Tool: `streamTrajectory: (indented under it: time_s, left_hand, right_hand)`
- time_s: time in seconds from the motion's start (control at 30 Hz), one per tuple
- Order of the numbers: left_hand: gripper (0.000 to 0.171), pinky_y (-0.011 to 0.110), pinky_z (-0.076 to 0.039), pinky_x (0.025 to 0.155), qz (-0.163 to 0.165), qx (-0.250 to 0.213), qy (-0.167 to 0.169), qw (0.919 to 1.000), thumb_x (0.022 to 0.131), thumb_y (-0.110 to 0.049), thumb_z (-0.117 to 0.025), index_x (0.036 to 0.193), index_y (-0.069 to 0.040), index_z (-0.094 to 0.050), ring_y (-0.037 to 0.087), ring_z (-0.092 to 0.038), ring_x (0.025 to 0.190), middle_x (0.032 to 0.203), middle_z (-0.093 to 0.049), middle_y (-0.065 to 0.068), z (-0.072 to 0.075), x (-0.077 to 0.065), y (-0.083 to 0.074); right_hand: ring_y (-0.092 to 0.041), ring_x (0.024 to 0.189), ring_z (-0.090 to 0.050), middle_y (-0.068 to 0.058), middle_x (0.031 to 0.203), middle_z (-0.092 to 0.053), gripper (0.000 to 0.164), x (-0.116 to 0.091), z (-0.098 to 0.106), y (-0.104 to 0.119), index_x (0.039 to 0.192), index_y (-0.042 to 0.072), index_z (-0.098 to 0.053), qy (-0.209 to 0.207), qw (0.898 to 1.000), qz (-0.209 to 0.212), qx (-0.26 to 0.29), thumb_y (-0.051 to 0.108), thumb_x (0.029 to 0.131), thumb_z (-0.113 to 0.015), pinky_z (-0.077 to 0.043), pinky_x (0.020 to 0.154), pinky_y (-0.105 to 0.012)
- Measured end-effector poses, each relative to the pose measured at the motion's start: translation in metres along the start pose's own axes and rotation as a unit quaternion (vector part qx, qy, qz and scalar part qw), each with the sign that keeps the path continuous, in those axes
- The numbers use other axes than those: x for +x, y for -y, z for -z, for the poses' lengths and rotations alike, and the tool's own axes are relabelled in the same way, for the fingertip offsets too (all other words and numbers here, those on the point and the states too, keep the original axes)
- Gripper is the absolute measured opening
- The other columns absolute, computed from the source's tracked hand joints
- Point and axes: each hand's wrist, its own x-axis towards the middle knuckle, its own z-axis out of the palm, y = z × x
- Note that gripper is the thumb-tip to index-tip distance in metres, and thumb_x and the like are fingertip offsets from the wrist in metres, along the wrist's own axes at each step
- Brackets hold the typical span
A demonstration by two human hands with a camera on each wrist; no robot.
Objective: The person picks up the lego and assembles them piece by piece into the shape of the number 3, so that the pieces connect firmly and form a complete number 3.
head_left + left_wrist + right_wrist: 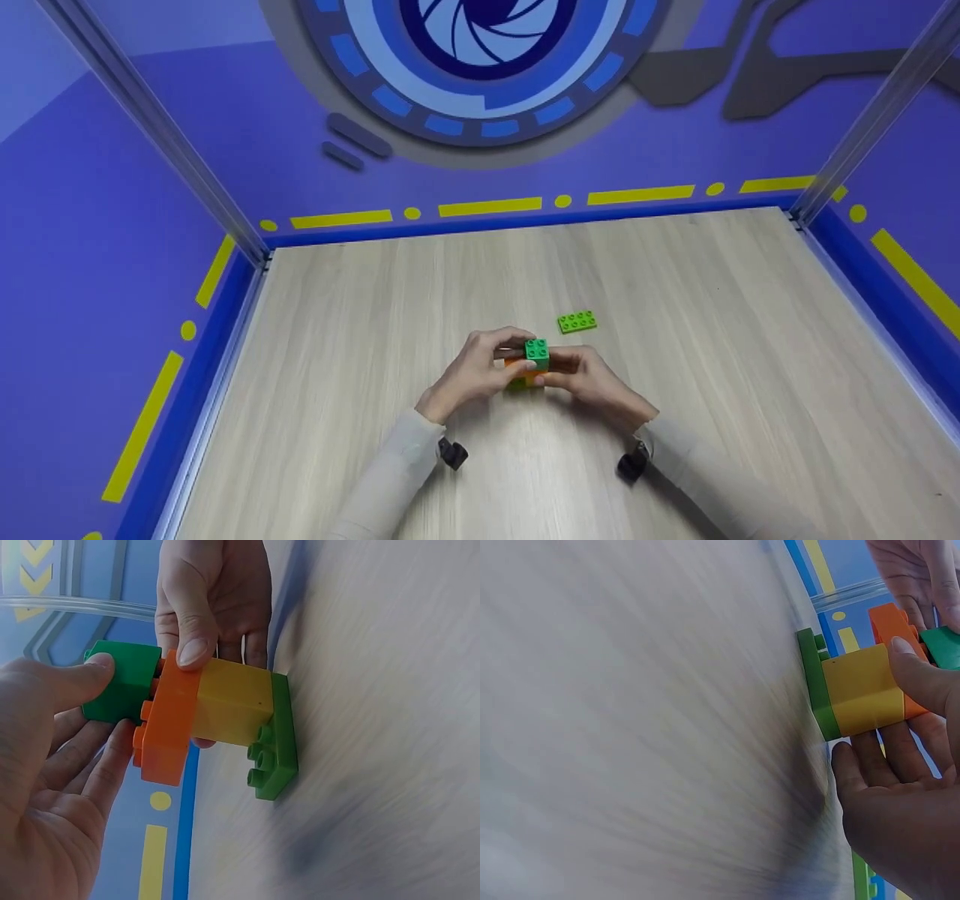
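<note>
My left hand [476, 367] pinches a dark green brick [127, 682] between thumb and fingers. That brick sits at one end of an orange brick [166, 739], and some orange studs show between the two. Below the orange brick comes a yellow brick [232, 701], standing on a light green brick [282, 746] at the bottom, whose bare studs show on one side. My right hand [592, 379] grips the stack, its thumb on the orange brick near the yellow one and its fingers behind. In the head view both hands hide much of the stack.
A separate lime green brick [577, 322] with several studs lies on the wooden table [360, 322], just beyond my right hand. Blue-purple panels [225, 142] with metal corner posts enclose the table at the back and sides.
</note>
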Motion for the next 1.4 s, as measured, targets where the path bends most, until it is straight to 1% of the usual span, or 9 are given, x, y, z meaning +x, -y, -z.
streamTrajectory:
  time_s: [0.23, 0.4, 0.57, 0.73, 0.87, 0.93, 1.07, 1.23, 1.4]
  left_hand:
    - [0.033, 0.025, -0.059, 0.1, -0.019, 0.018, 0.007, 0.9996, 0.101, -0.015, -0.076, 0.133, -0.008, -0.07, 0.015, -0.075, 0.115, 0.129, -0.074, 0.007, 0.001, 0.0, 0.0]
    - [0.033, 0.025, -0.059, 0.1, -0.027, 0.033, 0.011, 0.999, 0.101, -0.015, -0.076, 0.132, -0.008, -0.07, 0.013, -0.075, 0.114, 0.128, -0.075, 0.006, 0.002, 0.0, 0.0]
    - [0.031, 0.026, -0.06, 0.098, -0.042, 0.059, 0.016, 0.9973, 0.101, -0.016, -0.076, 0.131, -0.008, -0.071, 0.012, -0.075, 0.111, 0.127, -0.076, 0.004, 0.002, 0.002, 0.0]
    - [0.028, 0.029, -0.061, 0.099, -0.049, 0.073, 0.016, 0.996, 0.1, -0.016, -0.077, 0.126, -0.008, -0.072, 0.013, -0.075, 0.111, 0.123, -0.077, 0.004, 0.003, 0.002, 0.002]
    - [0.027, 0.035, -0.061, 0.1, -0.056, 0.072, 0.016, 0.9957, 0.099, -0.015, -0.078, 0.124, -0.007, -0.072, 0.015, -0.075, 0.111, 0.122, -0.078, 0.005, 0.004, 0.003, 0.005]
    - [0.026, 0.036, -0.061, 0.1, -0.061, 0.067, 0.014, 0.9958, 0.099, -0.014, -0.079, 0.123, -0.007, -0.073, 0.016, -0.075, 0.112, 0.123, -0.077, 0.006, 0.003, 0.004, 0.007]
    - [0.026, 0.034, -0.06, 0.102, -0.067, 0.062, 0.009, 0.9958, 0.098, -0.015, -0.079, 0.122, -0.007, -0.073, 0.016, -0.074, 0.113, 0.125, -0.077, 0.006, 0.001, 0.004, 0.011]
    - [0.028, 0.033, -0.061, 0.101, -0.069, 0.071, 0.013, 0.995, 0.099, -0.017, -0.079, 0.124, -0.006, -0.073, 0.015, -0.075, 0.112, 0.125, -0.078, 0.007, 0.003, 0.004, 0.011]
    - [0.031, 0.033, -0.061, 0.101, -0.061, 0.063, 0.014, 0.996, 0.098, -0.02, -0.08, 0.127, -0.009, -0.074, 0.013, -0.073, 0.111, 0.124, -0.078, 0.003, 0.007, 0.004, 0.011]
  right_hand:
    - [-0.018, 0.126, -0.07, -0.009, 0.141, -0.071, 0.047, -0.001, 0.0, 0.002, 0.143, 0.011, -0.069, 0.003, 1.0, -0.002, -0.019, 0.018, 0.097, -0.079, -0.058, 0.101, -0.026]
    - [-0.02, 0.128, -0.069, -0.009, 0.141, -0.071, 0.046, -0.001, 0.001, 0.0, 0.142, 0.011, -0.07, 0.0, 1.0, -0.001, -0.018, 0.019, 0.097, -0.08, -0.057, 0.103, -0.026]
    - [-0.02, 0.127, -0.07, -0.008, 0.14, -0.072, 0.047, -0.001, 0.001, 0.0, 0.141, 0.011, -0.07, -0.006, 1.0, 0.002, -0.023, 0.017, 0.096, -0.081, -0.058, 0.103, -0.026]
    - [-0.02, 0.124, -0.072, -0.011, 0.138, -0.072, 0.048, -0.001, -0.001, 0.0, 0.141, 0.007, -0.069, -0.005, 1.0, 0.014, -0.022, 0.014, 0.095, -0.081, -0.058, 0.103, -0.028]
    - [-0.019, 0.122, -0.072, -0.011, 0.137, -0.073, 0.047, -0.001, -0.001, 0.001, 0.14, 0.007, -0.07, -0.007, 1.0, 0.013, -0.021, 0.012, 0.095, -0.081, -0.058, 0.102, -0.027]
    - [-0.018, 0.122, -0.072, -0.01, 0.136, -0.074, 0.045, 0.0, -0.001, 0.001, 0.139, 0.009, -0.071, -0.011, 1.0, 0.005, -0.022, 0.013, 0.095, -0.081, -0.058, 0.102, -0.026]
    - [-0.02, 0.124, -0.072, -0.008, 0.137, -0.073, 0.044, 0.0, 0.0, 0.0, 0.138, 0.011, -0.073, -0.01, 1.0, 0.0, -0.028, 0.014, 0.095, -0.081, -0.057, 0.103, -0.026]
    - [-0.021, 0.126, -0.07, -0.006, 0.14, -0.072, 0.043, 0.001, 0.0, -0.001, 0.138, 0.014, -0.073, -0.008, 0.999, -0.004, -0.033, 0.017, 0.095, -0.082, -0.056, 0.105, -0.026]
    - [-0.021, 0.124, -0.071, -0.005, 0.135, -0.075, 0.041, 0.002, 0.0, 0.001, 0.135, 0.015, -0.075, -0.01, 0.999, -0.007, -0.038, 0.018, 0.095, -0.082, -0.056, 0.104, -0.025]
